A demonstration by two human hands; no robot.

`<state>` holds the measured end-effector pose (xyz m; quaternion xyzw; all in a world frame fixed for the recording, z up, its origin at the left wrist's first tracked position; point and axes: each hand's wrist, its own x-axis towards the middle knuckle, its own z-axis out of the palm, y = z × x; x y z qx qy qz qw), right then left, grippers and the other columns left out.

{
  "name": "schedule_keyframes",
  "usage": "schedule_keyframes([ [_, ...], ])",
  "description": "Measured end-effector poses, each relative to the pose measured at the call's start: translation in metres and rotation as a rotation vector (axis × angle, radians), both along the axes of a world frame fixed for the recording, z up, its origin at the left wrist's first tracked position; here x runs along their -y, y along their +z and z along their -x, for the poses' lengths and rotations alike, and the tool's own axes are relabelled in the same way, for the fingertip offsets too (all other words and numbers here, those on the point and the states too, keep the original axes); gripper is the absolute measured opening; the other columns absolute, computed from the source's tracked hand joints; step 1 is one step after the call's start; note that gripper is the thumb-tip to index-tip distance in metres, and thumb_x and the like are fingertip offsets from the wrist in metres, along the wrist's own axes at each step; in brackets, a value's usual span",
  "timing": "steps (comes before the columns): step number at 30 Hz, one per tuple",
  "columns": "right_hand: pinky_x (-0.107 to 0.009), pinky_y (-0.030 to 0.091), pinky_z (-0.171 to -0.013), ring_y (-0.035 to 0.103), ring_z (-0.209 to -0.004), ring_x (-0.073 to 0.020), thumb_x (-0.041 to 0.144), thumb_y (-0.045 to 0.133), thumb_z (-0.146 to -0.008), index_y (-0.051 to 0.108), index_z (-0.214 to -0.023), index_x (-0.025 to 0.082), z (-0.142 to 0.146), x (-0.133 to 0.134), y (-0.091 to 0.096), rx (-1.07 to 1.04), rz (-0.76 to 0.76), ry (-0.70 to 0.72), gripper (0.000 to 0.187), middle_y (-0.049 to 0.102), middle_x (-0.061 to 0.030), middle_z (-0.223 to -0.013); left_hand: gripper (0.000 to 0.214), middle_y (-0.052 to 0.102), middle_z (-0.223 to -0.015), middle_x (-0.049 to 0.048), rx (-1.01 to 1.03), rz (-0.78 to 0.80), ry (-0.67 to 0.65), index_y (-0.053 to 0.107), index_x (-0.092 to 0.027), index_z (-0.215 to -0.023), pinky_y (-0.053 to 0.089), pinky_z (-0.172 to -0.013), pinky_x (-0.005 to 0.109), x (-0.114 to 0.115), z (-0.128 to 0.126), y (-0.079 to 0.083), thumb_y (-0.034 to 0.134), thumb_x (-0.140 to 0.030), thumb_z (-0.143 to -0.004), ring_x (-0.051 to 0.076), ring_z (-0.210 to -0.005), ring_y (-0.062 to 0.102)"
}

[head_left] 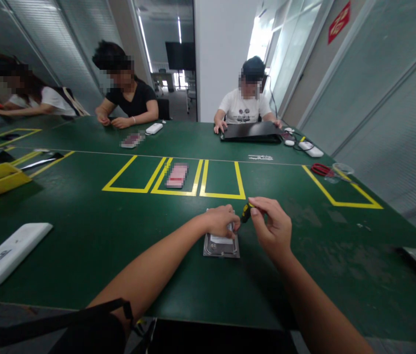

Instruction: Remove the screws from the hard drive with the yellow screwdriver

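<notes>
A silver hard drive [221, 250] lies flat on the green table in front of me. My left hand [222, 221] is over its far part, fingers curled and closed near the drive's right edge; whatever they may hold is hidden. Just to the right, my right hand [273, 223] is shut on a short screwdriver with a black and yellow handle [246, 212], pinched between thumb and fingers. Its tip points down and left toward my left fingertips. Whether it touches them or the drive, I cannot tell.
Yellow tape [222, 194] marks several rectangles; a pink phone [177, 176] lies in one. A white power bank-like case [9, 255] is at left, yellow bins [3, 179] behind it. Red-handled scissors [322, 170] lie at right. Several people sit across, one handling a black panel [251, 131].
</notes>
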<state>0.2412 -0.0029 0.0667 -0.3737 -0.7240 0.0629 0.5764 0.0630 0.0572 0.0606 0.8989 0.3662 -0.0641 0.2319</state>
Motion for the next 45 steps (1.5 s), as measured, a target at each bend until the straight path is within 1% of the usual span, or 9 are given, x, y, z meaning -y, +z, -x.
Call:
schedule_keyframes([
  [5, -0.032, 0.049, -0.065, 0.063, -0.084, -0.0177, 0.019, 0.066, -0.087, 0.069, -0.105, 0.022, 0.0002, -0.0004, -0.0004, -0.006, -0.003, -0.020, 0.018, 0.067, -0.0059, -0.101, 0.033, 0.047, -0.120, 0.0055, -0.004, 0.002, -0.010, 0.065, -0.030, -0.109, 0.048, -0.091, 0.043, -0.0017, -0.0003, -0.0002, 0.070, -0.047, -0.080, 0.029, -0.115, 0.052],
  [11, -0.037, 0.053, -0.077, 0.064, -0.100, -0.0218, 0.018, 0.058, -0.092, 0.070, -0.109, 0.023, 0.0005, 0.0006, 0.0018, 0.006, -0.006, -0.015, 0.021, 0.070, -0.0067, -0.105, 0.032, 0.048, -0.120, 0.0054, -0.011, 0.010, -0.009, 0.065, -0.030, -0.108, 0.048, -0.092, 0.042, -0.0016, -0.0001, 0.0011, 0.070, -0.047, -0.081, 0.028, -0.115, 0.052],
  [15, -0.032, 0.050, -0.066, 0.063, -0.085, -0.0183, 0.020, 0.064, -0.089, 0.069, -0.103, 0.022, 0.0011, 0.0001, 0.0025, 0.004, -0.007, -0.042, 0.015, 0.067, -0.0065, -0.101, 0.035, 0.048, -0.120, 0.0055, -0.008, -0.006, -0.009, 0.065, -0.030, -0.109, 0.048, -0.092, 0.042, -0.0027, -0.0002, -0.0031, 0.070, -0.047, -0.080, 0.028, -0.114, 0.052],
  [24, -0.031, 0.045, -0.065, 0.052, -0.070, -0.0131, 0.026, 0.071, -0.086, 0.067, -0.099, 0.022, 0.0034, -0.0040, 0.0043, 0.011, -0.034, -0.052, 0.014, 0.060, -0.0024, -0.090, 0.030, 0.049, -0.117, 0.0046, -0.002, 0.024, 0.002, 0.066, -0.030, -0.106, 0.048, -0.094, 0.043, -0.0017, -0.0009, 0.0016, 0.071, -0.045, -0.080, 0.027, -0.112, 0.053],
  [31, -0.030, 0.044, -0.064, 0.053, -0.071, -0.0142, 0.018, 0.068, -0.086, 0.066, -0.097, 0.020, 0.0034, -0.0024, 0.0069, 0.026, -0.041, -0.068, 0.011, 0.061, -0.0022, -0.085, 0.032, 0.048, -0.120, 0.0046, 0.010, 0.012, -0.002, 0.066, -0.031, -0.107, 0.048, -0.095, 0.043, -0.0030, -0.0002, -0.0018, 0.072, -0.045, -0.079, 0.029, -0.116, 0.052],
  [34, -0.031, 0.045, -0.065, 0.057, -0.076, -0.0159, 0.017, 0.063, -0.088, 0.066, -0.104, 0.021, 0.0018, -0.0016, 0.0037, 0.000, -0.002, -0.050, 0.016, 0.066, -0.0042, -0.094, 0.032, 0.048, -0.120, 0.0050, 0.001, 0.014, -0.002, 0.066, -0.031, -0.107, 0.049, -0.092, 0.043, -0.0026, -0.0002, -0.0005, 0.071, -0.045, -0.079, 0.029, -0.116, 0.052],
  [38, -0.033, 0.048, -0.070, 0.062, -0.094, -0.0209, 0.018, 0.060, -0.090, 0.066, -0.105, 0.022, 0.0006, -0.0024, 0.0012, -0.016, 0.008, 0.010, 0.016, 0.068, -0.0066, -0.107, 0.031, 0.048, -0.121, 0.0051, -0.004, 0.027, 0.005, 0.066, -0.031, -0.107, 0.050, -0.090, 0.043, -0.0021, -0.0007, 0.0021, 0.071, -0.046, -0.080, 0.029, -0.115, 0.053],
  [42, -0.031, 0.045, -0.065, 0.055, -0.077, -0.0153, 0.022, 0.071, -0.085, 0.065, -0.097, 0.021, 0.0011, -0.0034, 0.0029, -0.007, -0.027, -0.033, 0.013, 0.060, -0.0038, -0.094, 0.031, 0.049, -0.119, 0.0047, 0.007, 0.039, 0.021, 0.066, -0.031, -0.106, 0.050, -0.091, 0.043, -0.0025, -0.0010, 0.0020, 0.073, -0.044, -0.079, 0.028, -0.114, 0.053],
  [45, -0.030, 0.044, -0.065, 0.050, -0.070, -0.0131, 0.021, 0.072, -0.085, 0.063, -0.093, 0.020, 0.0017, -0.0033, 0.0045, 0.003, -0.027, -0.063, 0.012, 0.056, -0.0012, -0.085, 0.031, 0.049, -0.119, 0.0046, 0.009, 0.037, 0.021, 0.066, -0.031, -0.106, 0.049, -0.093, 0.043, -0.0022, -0.0010, 0.0018, 0.073, -0.042, -0.078, 0.029, -0.115, 0.053],
])
